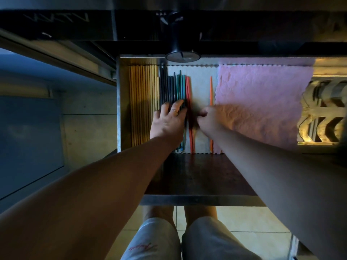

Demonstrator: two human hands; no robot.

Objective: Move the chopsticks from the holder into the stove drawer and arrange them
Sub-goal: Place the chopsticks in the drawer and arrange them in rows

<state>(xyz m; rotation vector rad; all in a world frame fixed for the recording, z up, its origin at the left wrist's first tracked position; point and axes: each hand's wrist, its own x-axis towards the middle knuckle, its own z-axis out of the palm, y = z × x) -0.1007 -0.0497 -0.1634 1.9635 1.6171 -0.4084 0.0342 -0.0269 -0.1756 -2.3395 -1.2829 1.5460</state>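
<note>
The open stove drawer [118,109] holds rows of chopsticks laid lengthwise. Wooden chopsticks [142,94] fill the left side. Beside them lie dark and teal chopsticks [171,87], then a pair of red chopsticks [188,91]. A single orange chopstick [211,91] lies apart, next to a pink cloth [262,102]. My left hand [169,121] rests flat, fingers spread, on the dark and teal chopsticks. My right hand [210,119] is over the gap between the red pair and the orange one, fingers curled; whether it pinches anything is hidden.
A white liner [199,87] covers the drawer floor under the coloured chopsticks. A black stove knob [182,53] sticks out above the drawer's back. A dark wooden drawer front [197,177] is near me. A lit patterned grille [323,113] stands right; my knees and tiled floor are below.
</note>
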